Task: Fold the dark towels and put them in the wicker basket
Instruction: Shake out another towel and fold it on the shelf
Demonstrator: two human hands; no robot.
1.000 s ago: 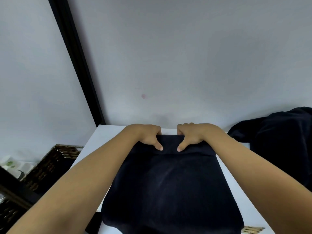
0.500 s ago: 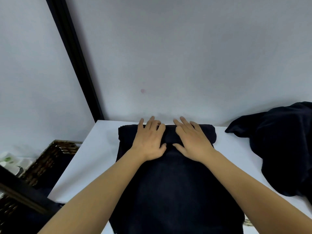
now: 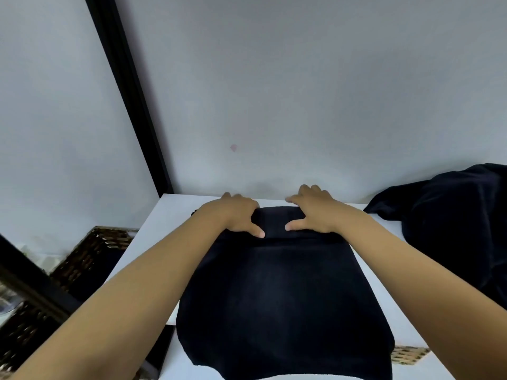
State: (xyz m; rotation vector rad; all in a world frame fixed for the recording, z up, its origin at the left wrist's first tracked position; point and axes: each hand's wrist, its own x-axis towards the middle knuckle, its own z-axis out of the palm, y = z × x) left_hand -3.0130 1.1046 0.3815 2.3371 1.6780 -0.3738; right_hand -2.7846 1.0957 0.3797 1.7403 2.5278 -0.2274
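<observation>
Both hands at frame centre: left hand [image 3: 236,217] and right hand [image 3: 312,212] grip far fold of dark towel [image 3: 277,292], fingers curled over edge, thumbs on top. White desk [image 3: 164,215] beneath.

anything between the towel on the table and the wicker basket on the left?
Nothing visible. Both hands, left hand and right hand, grip the far fold of the dark towel; bare white table lies between it and the wicker basket.

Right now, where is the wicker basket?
In the head view the wicker basket sits low on the left, beside and below the white table's left edge, left of the left hand.
</observation>
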